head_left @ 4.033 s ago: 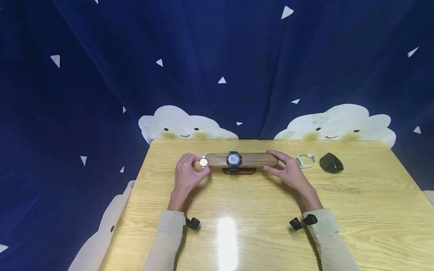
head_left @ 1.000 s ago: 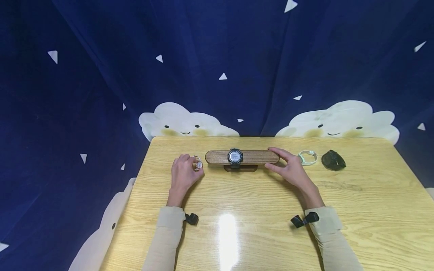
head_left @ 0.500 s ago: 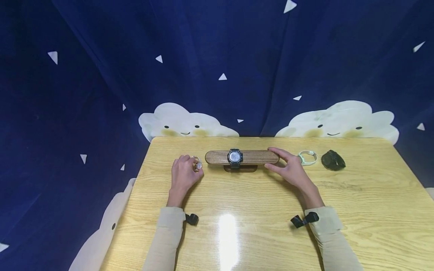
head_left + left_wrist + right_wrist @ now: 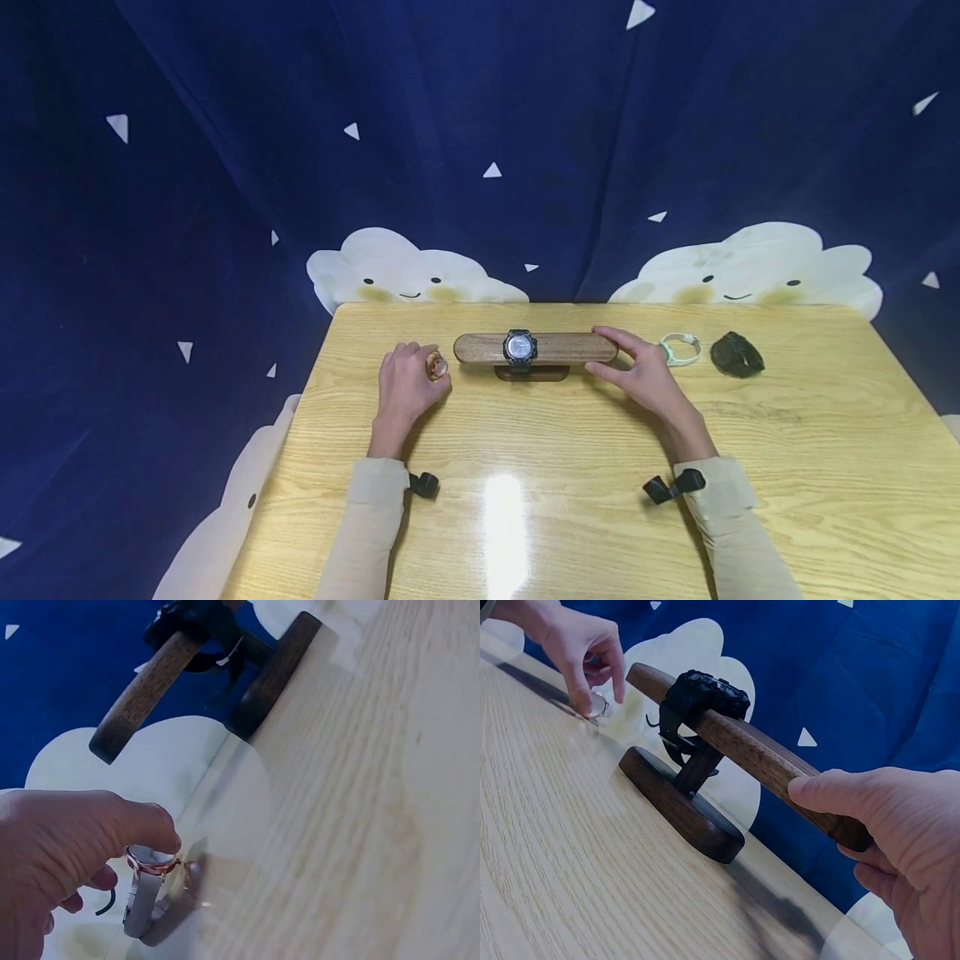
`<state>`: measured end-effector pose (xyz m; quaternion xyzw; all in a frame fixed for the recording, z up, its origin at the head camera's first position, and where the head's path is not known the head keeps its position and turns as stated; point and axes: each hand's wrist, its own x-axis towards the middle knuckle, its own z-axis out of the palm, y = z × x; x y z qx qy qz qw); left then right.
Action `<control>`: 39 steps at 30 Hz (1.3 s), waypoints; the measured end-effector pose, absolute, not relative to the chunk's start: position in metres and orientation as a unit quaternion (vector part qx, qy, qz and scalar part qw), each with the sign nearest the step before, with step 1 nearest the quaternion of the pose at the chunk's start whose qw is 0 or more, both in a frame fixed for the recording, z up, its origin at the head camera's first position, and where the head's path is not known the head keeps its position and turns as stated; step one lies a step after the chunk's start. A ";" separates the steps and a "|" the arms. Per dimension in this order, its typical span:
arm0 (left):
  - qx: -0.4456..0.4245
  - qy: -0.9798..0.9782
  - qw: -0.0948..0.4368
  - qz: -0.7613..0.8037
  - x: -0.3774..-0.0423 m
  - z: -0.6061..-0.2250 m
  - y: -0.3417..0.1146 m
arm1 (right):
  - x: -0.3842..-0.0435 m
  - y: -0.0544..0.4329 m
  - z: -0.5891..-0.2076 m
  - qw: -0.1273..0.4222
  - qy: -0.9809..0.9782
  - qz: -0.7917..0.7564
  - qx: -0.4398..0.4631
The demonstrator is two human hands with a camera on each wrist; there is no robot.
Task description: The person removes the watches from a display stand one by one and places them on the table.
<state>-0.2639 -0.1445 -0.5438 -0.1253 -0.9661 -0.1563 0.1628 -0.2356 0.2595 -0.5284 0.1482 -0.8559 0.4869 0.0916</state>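
A small wristwatch (image 4: 441, 367) with a pale strap and a rose-gold case stands low at the table, left of a wooden watch stand (image 4: 570, 348). My left hand (image 4: 405, 379) holds it between thumb and index finger. The thumb lies over the dial's edge in the left wrist view, while the other fingers stay partly hidden behind. At the stand's right end, my right hand (image 4: 643, 375) grips the bar, thumb (image 4: 821, 793) on the near side and fingers beyond. A chunky black wristwatch (image 4: 520, 347) is strapped round the middle of that bar.
Right of the right hand lies a pale green-and-white watch (image 4: 681, 349), its strap looped. Farther right sits a black strapped item (image 4: 737, 355). The wooden table (image 4: 600, 500) ends at the back against a dark blue curtain (image 4: 480, 100) printed with clouds.
Over the last seconds the left hand has brought the small watch away from the stand's left end and down leftward. Its index finger now covers the strap's top. The right hand keeps its grip.
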 end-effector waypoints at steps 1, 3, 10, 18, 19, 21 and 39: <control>-0.122 -0.967 0.159 -0.160 -0.264 -0.543 -0.144 | -0.236 0.260 -0.529 0.093 -0.856 0.486 0.148; -0.120 -0.966 0.158 -0.169 -0.263 -0.541 -0.144 | -0.236 0.260 -0.529 0.093 -0.857 0.484 0.150; -0.118 -0.942 0.195 -0.246 -0.263 -0.534 -0.142 | -0.237 0.260 -0.529 0.094 -0.860 0.478 0.150; -0.125 -0.909 0.242 -0.315 -0.263 -0.533 -0.137 | -0.238 0.261 -0.530 0.093 -0.859 0.480 0.154; -0.129 -0.904 0.249 -0.324 -0.263 -0.533 -0.136 | -0.238 0.261 -0.531 0.093 -0.859 0.480 0.154; -0.137 -0.895 0.259 -0.338 -0.263 -0.532 -0.134 | -0.238 0.262 -0.531 0.092 -0.859 0.480 0.154; -0.194 -0.875 0.259 -0.361 -0.252 -0.525 -0.102 | -0.238 0.261 -0.531 0.103 -0.861 0.473 0.156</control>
